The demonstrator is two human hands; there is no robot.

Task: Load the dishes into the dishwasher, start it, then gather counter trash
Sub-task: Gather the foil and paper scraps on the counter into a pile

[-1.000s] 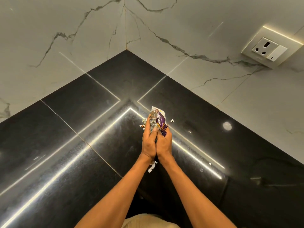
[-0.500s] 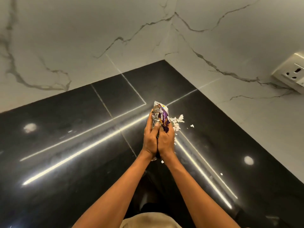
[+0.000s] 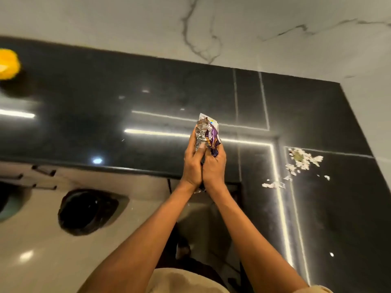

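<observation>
Pressing together above the black countertop [image 3: 148, 98], the left hand [image 3: 191, 163] and right hand [image 3: 214, 166] were seen wrapped around a crumpled purple-and-silver snack wrapper [image 3: 208, 134], its top held upright past the fingertips. White paper scraps [image 3: 300, 159] were scattered on the counter well to the right. A blurred yellow object [image 3: 8, 64] was seen far left.

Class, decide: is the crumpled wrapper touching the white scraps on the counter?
Apart. The head view shows the wrapper held up in both hands, with bare black counter separating it from the scraps.
</observation>
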